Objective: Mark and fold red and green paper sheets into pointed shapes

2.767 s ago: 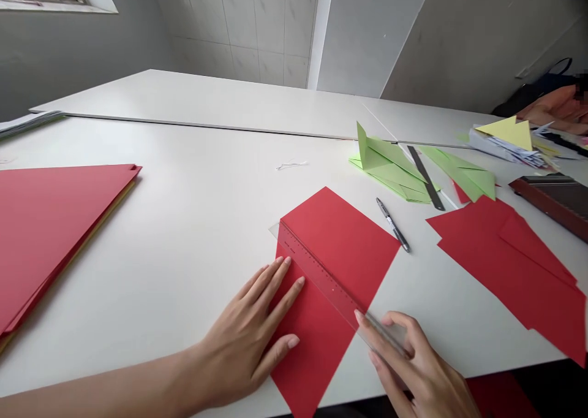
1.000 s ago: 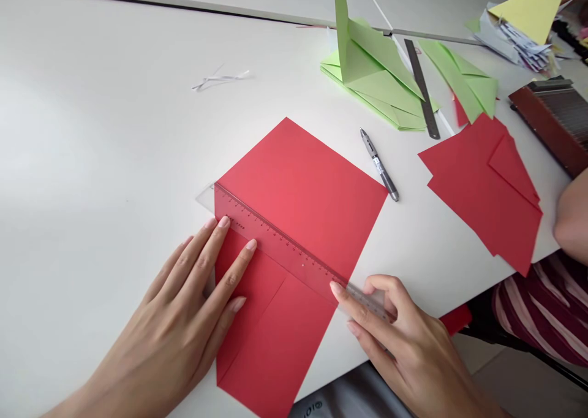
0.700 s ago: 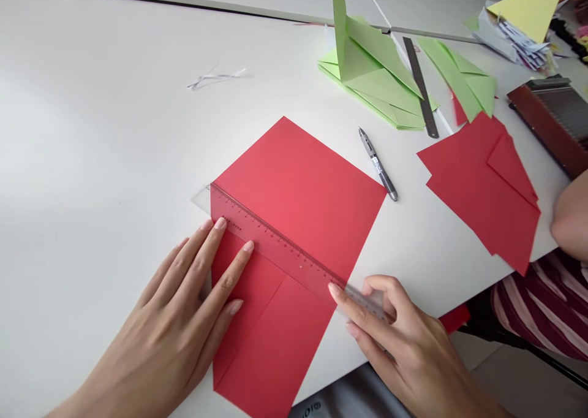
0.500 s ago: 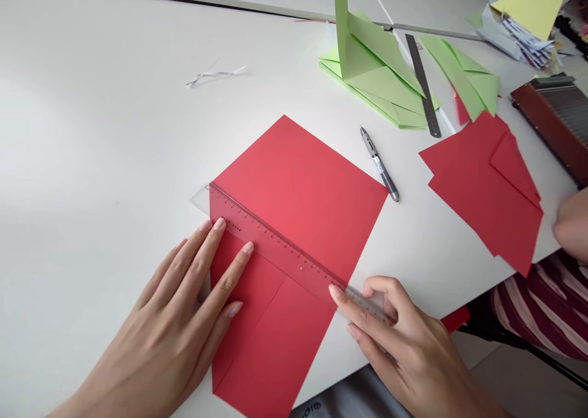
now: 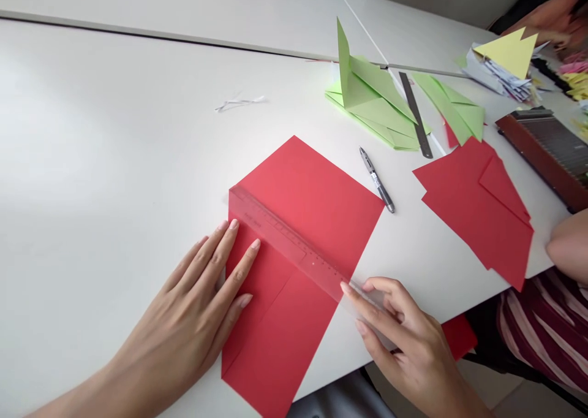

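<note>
red paper sheet (image 5: 312, 203) lies flat on the white table (image 5: 114, 160), near its front edge and turned like a diamond, one corner pointing to 12 o'clock. a clear ruler (image 5: 285, 240) lies across the sheet, slanting from 10 o'clock to 4 o'clock. the person's left hand (image 5: 206, 307) rests flat at the sheet's 8 o'clock side, fingers spread and straight, fingertips (image 5: 233, 224) touching the paper just beside the ruler's near edge; it grips nothing. the right hand (image 5: 404, 338) sits at 4 o'clock, where the ruler's end sticks out past the paper, and its fingers are closed around that end. the two hands are well apart, one at each end of the ruler.

at 2 o'clock from the sheet a pen (image 5: 377, 180) lies near its edge, not touching. beyond it, at 1 o'clock, folded green papers (image 5: 372, 102) are stacked, one flap standing upright, with a dark metal ruler (image 5: 416, 114) beside them. at 3 o'clock lies a pile of red paper pieces (image 5: 478, 203), and past it a brown paper trimmer (image 5: 546, 154). a thin white scrap (image 5: 239, 103) lies at 11 o'clock. another person's arm (image 5: 567, 246) shows at the right edge.
</note>
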{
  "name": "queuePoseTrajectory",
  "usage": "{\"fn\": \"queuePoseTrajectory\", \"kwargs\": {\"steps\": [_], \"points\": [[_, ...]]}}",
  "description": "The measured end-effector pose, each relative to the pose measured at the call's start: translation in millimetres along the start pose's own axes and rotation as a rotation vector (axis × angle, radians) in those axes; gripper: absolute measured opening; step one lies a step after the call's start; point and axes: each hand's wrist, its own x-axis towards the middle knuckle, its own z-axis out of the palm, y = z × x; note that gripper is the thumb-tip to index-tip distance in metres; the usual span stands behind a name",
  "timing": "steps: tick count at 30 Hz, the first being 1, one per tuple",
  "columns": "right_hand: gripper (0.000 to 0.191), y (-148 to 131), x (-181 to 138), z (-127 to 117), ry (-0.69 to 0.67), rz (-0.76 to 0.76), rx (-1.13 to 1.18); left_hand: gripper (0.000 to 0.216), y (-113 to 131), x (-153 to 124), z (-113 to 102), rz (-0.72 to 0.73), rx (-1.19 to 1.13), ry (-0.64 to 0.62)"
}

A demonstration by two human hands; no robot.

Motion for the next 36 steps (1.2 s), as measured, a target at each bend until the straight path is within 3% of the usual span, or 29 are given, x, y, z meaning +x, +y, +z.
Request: {"fn": "queuePoseTrajectory", "kwargs": {"steps": [5,13,29,36], "points": [[0.048,1.0,-7.6,4.9,0.074,0.021,0.019,0.057,3.1,-1.8,0.1,-0.021,0.016,0.017],[0.036,-2.2,-7.9,1.9,0.001,-0.009,-0.085,0.058,3.4,-3.0,0.4,-0.043,0.03,0.024],[0.046,-3.3,-4.9,-1.0,-0.067,0.071,-0.079,0.056,-1.3,-2.4,4.7,-0.035,-0.061,-0.034],[0.048,-2.7,-5.2,-2.3,-0.071,0.098,-0.058,0.061,0.9,-3.8,6.0,-0.151,-0.106,-0.065]]}}
